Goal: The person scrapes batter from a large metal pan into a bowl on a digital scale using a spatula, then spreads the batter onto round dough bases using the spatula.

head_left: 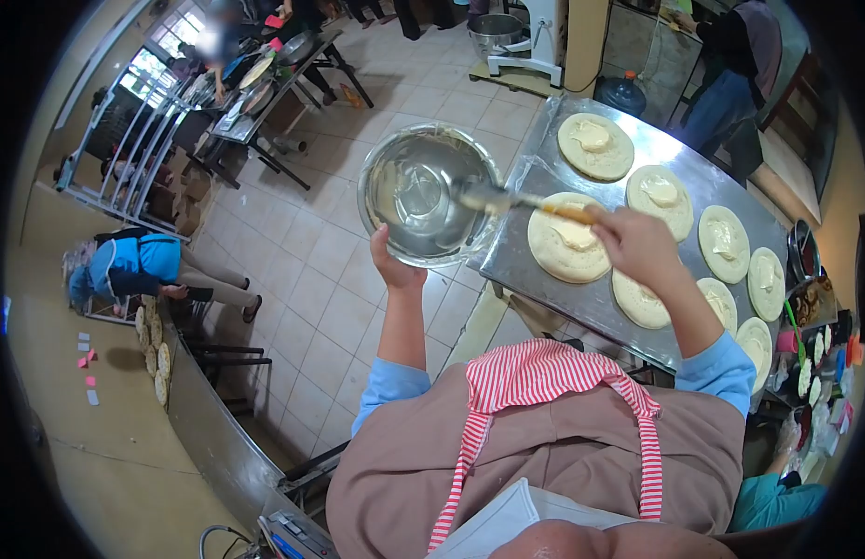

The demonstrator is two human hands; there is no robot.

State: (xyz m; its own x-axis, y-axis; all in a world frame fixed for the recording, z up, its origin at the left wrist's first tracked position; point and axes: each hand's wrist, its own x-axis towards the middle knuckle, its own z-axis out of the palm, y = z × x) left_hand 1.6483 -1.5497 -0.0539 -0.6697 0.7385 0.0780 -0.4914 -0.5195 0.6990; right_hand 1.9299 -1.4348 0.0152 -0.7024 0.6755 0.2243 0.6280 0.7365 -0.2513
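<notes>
My left hand grips the rim of a metal bowl from below, tilted towards me. A pale smear coats the bowl's inside. My right hand is closed on the wooden handle of a spatula, whose blurred, cream-coated head is over the bowl's right side. Under the spatula and right hand, a metal table carries several round flat cakes. Each visible cake, such as the one nearest the spatula and the one at the back, has a dollop of pale cream on it.
A person in blue leans by a counter at the left. Another person stands beyond the table, near a water jug. A teal sleeve shows at lower right. A mixer stands at the back.
</notes>
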